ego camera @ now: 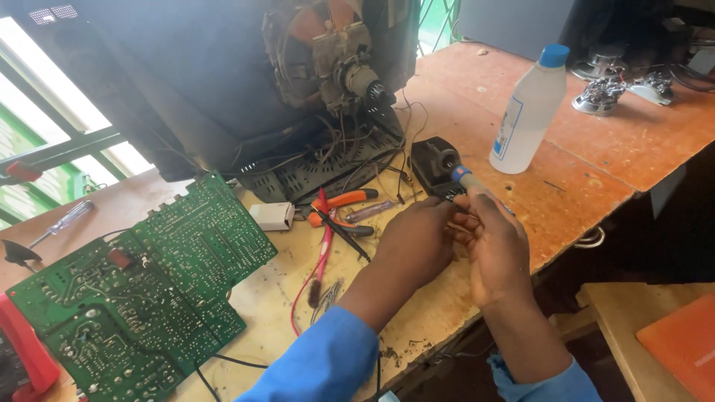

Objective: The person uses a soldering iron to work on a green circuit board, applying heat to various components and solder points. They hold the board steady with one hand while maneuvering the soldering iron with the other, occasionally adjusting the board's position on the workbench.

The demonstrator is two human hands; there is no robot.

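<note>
Blue-sleeved, our left hand (413, 242) and right hand (495, 249) meet near the bench edge, the right closed around a blue-collared tool (465, 179) whose long axis points far-left toward the black component (436, 164); the left's grip we cannot tell.

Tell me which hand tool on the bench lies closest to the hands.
The orange-handled pliers, just beside the left hand. The clear-handled screwdriver lies far off, beyond the green circuit board.

A worn wooden tabletop (596, 149) carries a green circuit board (141, 298), an opened television (246, 82), orange-handled pliers (339, 212), a small white box (272, 216), a clear screwdriver (63, 222) and a blue-capped plastic bottle (527, 112).
</note>
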